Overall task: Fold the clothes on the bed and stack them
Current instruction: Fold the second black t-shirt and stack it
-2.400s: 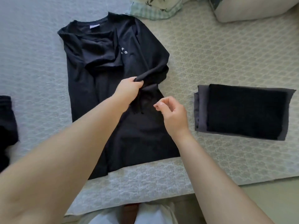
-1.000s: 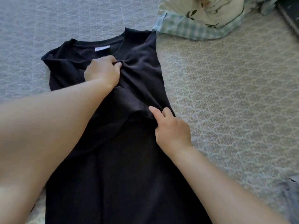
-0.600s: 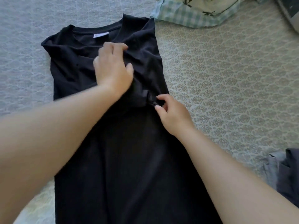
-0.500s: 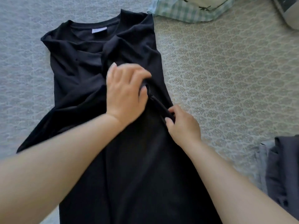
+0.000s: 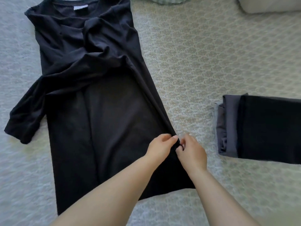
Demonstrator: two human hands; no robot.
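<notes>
Left hand (image 5: pixel 160 147) and right hand (image 5: pixel 191 154) side by side, both pinching the folded right edge of the black t-shirt (image 5: pixel 101 111) low on its side, fingertips nearly touching. Shirt lies lengthwise on the bed cover (image 5: pixel 203 54), collar at the far end, chest area bunched, one sleeve (image 5: pixel 24 121) splayed out to the left. Folded stack (image 5: pixel 260 128) of dark clothes sits well apart to the right, black piece on top of grey
</notes>
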